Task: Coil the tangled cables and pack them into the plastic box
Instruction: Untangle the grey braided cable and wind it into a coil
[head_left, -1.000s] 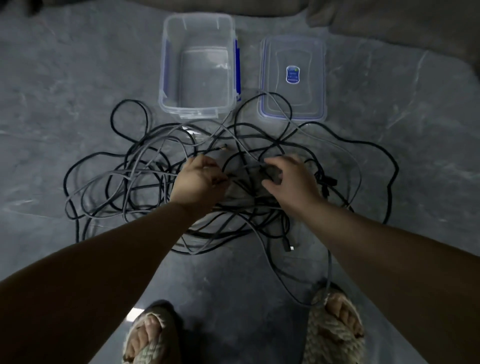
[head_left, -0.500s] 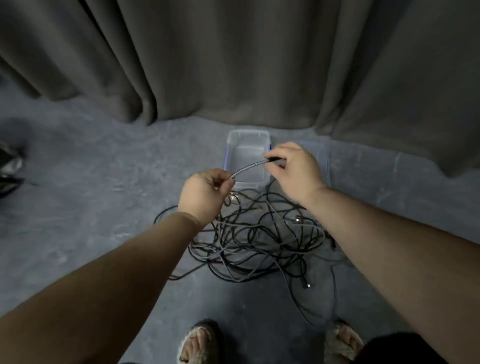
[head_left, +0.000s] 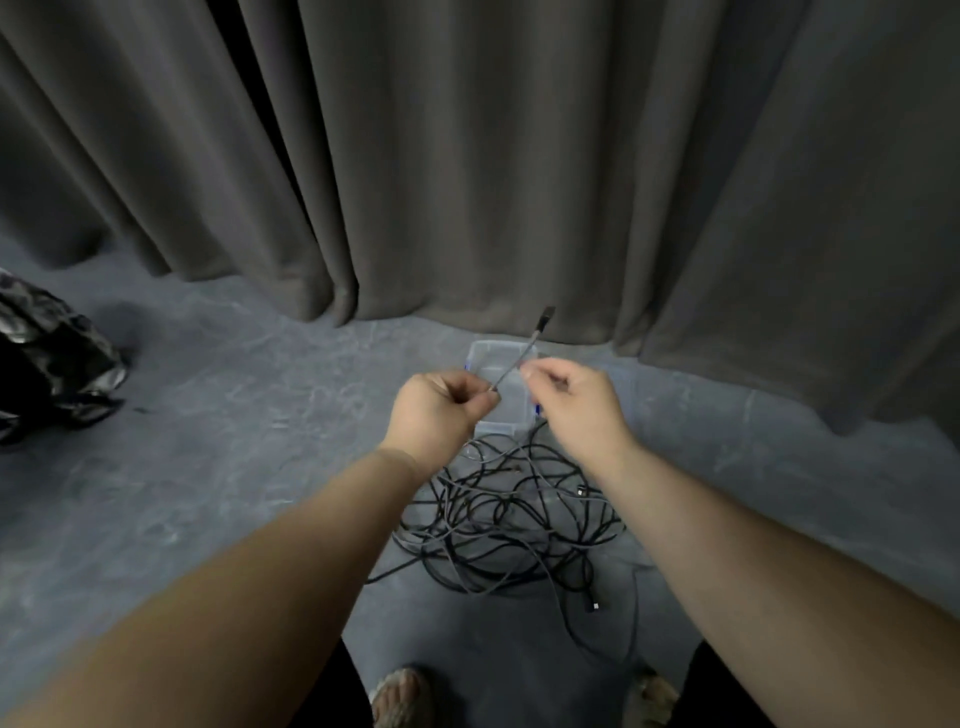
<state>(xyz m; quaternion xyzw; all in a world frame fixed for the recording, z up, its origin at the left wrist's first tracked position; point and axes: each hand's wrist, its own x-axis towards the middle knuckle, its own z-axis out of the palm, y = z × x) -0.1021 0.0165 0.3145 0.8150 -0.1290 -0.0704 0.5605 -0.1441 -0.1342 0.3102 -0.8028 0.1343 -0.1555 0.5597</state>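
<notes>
Cables (head_left: 511, 525) heaped in a tangle on the floor (head_left: 218, 467), just before the box (head_left: 500, 387). Light, limp, snag-prone. One end (head_left: 537, 332) raised, pinched in the left hand (head_left: 441, 410); right hand (head_left: 576, 405) curled beside it, grip unclear. Best held near the plug, slid along, never yanked.

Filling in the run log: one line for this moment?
left hand pinches cable end | right hand at same cable | tangle on floor | box holds no coils
</notes>
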